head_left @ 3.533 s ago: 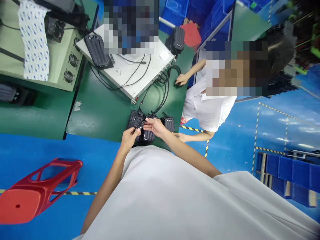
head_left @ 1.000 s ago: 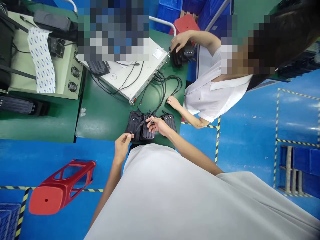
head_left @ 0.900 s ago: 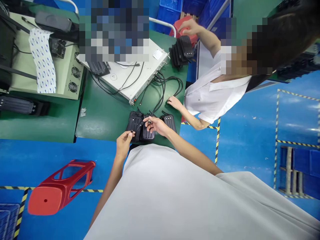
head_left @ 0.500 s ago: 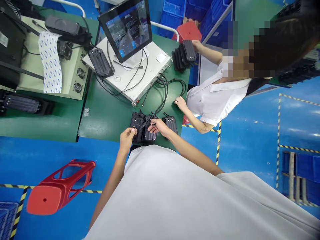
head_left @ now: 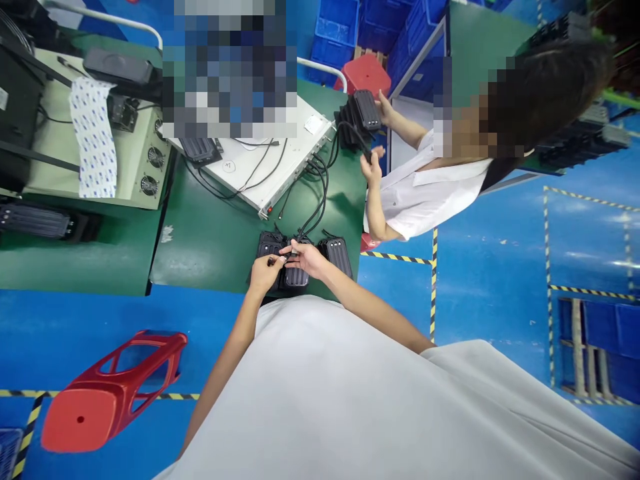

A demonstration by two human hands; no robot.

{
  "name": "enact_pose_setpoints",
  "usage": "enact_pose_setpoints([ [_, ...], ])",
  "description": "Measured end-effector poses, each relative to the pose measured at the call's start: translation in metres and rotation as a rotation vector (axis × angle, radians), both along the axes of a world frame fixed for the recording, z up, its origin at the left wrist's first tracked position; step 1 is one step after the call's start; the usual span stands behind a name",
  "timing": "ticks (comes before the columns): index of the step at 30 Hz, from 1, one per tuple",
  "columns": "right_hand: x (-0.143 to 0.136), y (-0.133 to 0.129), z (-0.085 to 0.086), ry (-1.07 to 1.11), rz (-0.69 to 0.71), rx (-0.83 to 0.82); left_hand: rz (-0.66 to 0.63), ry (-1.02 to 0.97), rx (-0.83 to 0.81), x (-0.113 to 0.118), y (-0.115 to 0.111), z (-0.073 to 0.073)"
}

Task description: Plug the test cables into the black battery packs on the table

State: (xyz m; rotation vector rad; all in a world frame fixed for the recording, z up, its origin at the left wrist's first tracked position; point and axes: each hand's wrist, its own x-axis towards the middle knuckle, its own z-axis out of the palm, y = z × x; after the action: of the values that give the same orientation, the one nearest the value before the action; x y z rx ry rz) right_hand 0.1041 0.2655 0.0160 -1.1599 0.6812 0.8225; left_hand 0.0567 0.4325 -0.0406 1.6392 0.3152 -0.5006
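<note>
Three black ribbed battery packs lie side by side at the near edge of the green table (head_left: 215,233): a left pack (head_left: 266,244), a middle pack (head_left: 296,276) and a right pack (head_left: 337,253). My left hand (head_left: 265,272) pinches a small black cable plug over the left and middle packs. My right hand (head_left: 305,257) meets it, fingertips on the same plug. Black cables (head_left: 320,200) run from the packs back to a white test box (head_left: 260,163).
A co-worker in a white shirt (head_left: 425,187) stands at the table's right end, one hand on a stack of black packs (head_left: 357,117), the other raised. A beige fan unit (head_left: 100,153) sits left. A red stool (head_left: 105,393) lies tipped on the blue floor.
My hands have come together over the packs, both now on the cable plug. The co-worker's near hand has lifted off the table toward the stack of packs.
</note>
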Motion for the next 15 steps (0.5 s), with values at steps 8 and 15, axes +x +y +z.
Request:
enact_pose_setpoints([
  [8, -0.007, 0.019, -0.010, -0.169, -0.141, -0.086, -0.045, -0.008, 0.142, 0.000, -0.003, 0.009],
  [15, -0.007, 0.027, -0.019, -0.204, -0.225, -0.176, -0.066, -0.036, 0.203, -0.001, -0.003, 0.010],
])
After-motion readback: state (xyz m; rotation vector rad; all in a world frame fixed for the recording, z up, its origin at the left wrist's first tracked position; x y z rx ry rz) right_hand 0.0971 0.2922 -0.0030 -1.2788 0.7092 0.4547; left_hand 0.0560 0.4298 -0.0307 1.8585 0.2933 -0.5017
